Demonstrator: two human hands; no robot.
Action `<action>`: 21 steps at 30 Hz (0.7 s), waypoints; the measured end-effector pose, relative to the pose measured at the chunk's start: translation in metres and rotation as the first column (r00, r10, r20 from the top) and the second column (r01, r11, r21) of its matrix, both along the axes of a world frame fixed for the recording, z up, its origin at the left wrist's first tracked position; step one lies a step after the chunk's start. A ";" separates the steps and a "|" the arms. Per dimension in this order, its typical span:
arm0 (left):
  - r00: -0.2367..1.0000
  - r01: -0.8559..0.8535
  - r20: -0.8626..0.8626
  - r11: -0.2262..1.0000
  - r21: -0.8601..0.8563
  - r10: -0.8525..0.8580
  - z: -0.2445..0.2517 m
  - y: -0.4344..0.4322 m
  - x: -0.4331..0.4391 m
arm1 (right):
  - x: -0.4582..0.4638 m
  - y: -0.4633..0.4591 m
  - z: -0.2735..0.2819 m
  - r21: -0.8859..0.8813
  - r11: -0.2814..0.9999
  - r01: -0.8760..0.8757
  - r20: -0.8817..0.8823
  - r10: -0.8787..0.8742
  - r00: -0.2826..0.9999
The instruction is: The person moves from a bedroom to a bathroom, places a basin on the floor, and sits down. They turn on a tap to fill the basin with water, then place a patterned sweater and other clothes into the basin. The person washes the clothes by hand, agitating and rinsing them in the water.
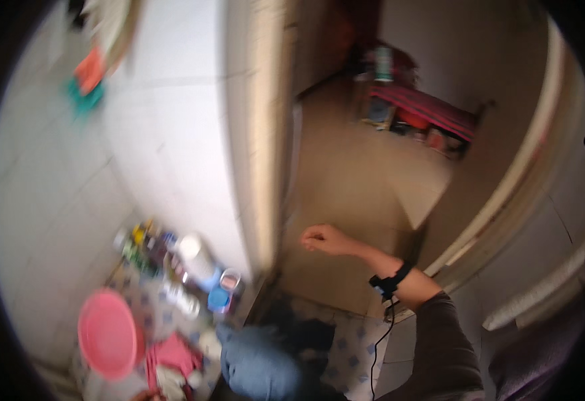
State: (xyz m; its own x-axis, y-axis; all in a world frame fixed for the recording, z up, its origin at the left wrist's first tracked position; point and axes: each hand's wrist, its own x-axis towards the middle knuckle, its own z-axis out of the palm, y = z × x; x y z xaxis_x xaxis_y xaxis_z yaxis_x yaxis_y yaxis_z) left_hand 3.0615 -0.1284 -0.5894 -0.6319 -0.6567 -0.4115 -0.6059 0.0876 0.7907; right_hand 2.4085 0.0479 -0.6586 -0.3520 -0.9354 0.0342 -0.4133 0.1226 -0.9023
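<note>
My right hand (325,239) is raised in front of a doorway, its fingers loosely curled with nothing seen in them. A black strap (391,281) with a small device and a cable is around that forearm. At the bottom edge, only a small part of my left hand (147,395) shows, beside a pink cloth (175,352) and a whitish cloth (170,382); its grip is hidden. A pink plastic basin (107,335) lies just above and left of it. Blue-grey fabric (260,363) is at the bottom centre. The view is blurred.
Several bottles and containers, among them a white one (195,255) and a blue-lidded jar (219,299), stand against the tiled wall (172,125). A door frame (265,150) borders the doorway. Beyond it is a low bench with a red striped cover (422,108).
</note>
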 end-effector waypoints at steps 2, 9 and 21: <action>1.000 0.005 -0.018 0.987 -0.159 -0.008 0.000 0.011 0.015 | 0.043 -0.017 0.011 0.152 0.947 -0.282 0.019 0.282 0.959; 0.845 0.315 0.475 0.946 -0.069 -0.247 -0.020 0.017 0.099 | 0.205 -0.079 0.102 0.267 0.731 -0.628 -0.015 0.655 0.756; 0.824 -0.140 0.502 0.953 -0.269 0.263 -0.265 -0.082 0.094 | 0.366 -0.305 -0.079 0.342 0.415 -0.843 0.112 0.873 0.475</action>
